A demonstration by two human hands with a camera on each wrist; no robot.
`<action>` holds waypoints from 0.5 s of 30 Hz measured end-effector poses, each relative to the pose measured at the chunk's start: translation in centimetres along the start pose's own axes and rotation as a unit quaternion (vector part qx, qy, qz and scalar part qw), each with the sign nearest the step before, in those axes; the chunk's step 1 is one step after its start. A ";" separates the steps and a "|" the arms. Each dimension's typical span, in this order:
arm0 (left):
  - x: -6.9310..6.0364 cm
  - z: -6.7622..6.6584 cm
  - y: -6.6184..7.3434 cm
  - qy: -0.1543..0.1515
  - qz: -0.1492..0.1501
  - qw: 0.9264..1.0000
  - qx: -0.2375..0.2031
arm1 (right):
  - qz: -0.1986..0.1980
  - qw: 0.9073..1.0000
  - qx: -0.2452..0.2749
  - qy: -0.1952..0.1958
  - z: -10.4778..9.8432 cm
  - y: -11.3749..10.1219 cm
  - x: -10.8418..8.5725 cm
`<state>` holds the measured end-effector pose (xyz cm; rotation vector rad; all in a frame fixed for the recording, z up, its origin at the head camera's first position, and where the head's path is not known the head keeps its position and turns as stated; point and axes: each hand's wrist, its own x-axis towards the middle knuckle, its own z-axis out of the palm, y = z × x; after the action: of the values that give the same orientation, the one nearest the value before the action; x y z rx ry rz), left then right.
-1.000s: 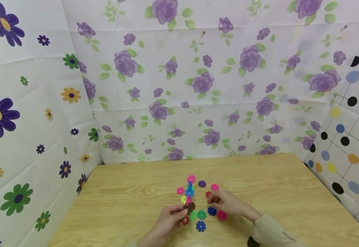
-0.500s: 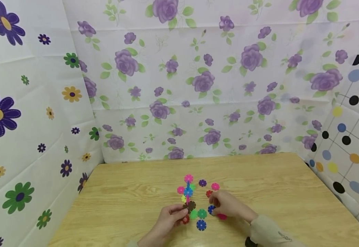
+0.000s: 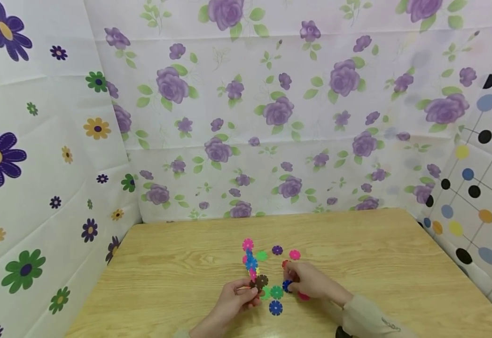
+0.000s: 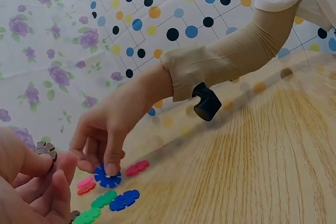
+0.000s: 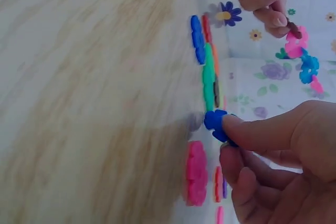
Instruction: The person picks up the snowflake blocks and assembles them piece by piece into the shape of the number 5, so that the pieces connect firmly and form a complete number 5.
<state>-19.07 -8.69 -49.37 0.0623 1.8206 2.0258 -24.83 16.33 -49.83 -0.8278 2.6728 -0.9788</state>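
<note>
Gripping a chain of pink, blue and brown discs (image 3: 251, 264) in the left hand (image 3: 238, 298), aloft over the counter (image 3: 165, 263), roughly midway between its left and right edges. Pinching a dark blue disc (image 5: 214, 123) with the right hand (image 3: 310, 281), nearer the right edge. Near a dark green disc (image 3: 277, 292), a purple disc (image 3: 277, 250) and a loose pink disc (image 3: 294, 254), flat on the counter, well short of the far edge.

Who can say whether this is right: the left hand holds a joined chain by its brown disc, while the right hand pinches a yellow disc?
The colour is wrong: the right hand pinches a blue disc, as the right wrist view shows. The left hand does hold the joined chain by its brown disc.
</note>
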 end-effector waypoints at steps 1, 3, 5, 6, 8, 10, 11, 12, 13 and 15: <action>0.1 0.1 0.0 -0.003 0.000 1.000 0.002 | -0.003 1.000 0.006 0.005 -0.1 0.0 0.0; 0.3 0.1 0.0 -0.007 0.001 1.000 0.004 | -0.014 0.999 0.021 0.020 -0.4 -0.2 0.0; 0.6 0.2 0.0 -0.010 0.003 1.000 0.004 | -0.026 0.998 0.033 0.035 -0.7 -0.4 0.0; 0.7 0.2 0.0 -0.011 0.003 1.000 0.003 | -0.034 0.998 0.036 0.042 -0.8 -0.6 0.0; 1.0 0.2 0.0 -0.011 0.003 1.000 0.004 | -0.052 0.996 0.039 0.054 -1.1 -1.0 -0.1; 1.1 0.2 -0.1 -0.010 0.001 1.000 0.005 | -0.073 0.994 0.043 0.065 -1.1 -1.4 -0.2; 1.1 0.2 -0.2 -0.008 0.000 1.000 0.008 | -0.081 0.993 0.044 0.071 -1.0 -1.6 -0.2; 1.0 0.1 -0.3 -0.007 -0.001 1.000 0.009 | -0.091 0.992 0.047 0.077 -0.9 -1.8 -0.3; 1.0 0.1 -0.4 -0.007 -0.002 1.000 0.010 | -0.099 0.990 0.050 0.082 -0.8 -2.0 -0.4; 0.9 0.2 -0.5 -0.008 -0.003 1.000 0.013 | -0.115 0.988 0.052 0.092 -0.6 -2.4 -0.5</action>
<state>-19.74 -8.20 -50.07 0.0790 1.8347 1.9931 -23.53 15.46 -47.88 -1.0917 2.6899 -1.2966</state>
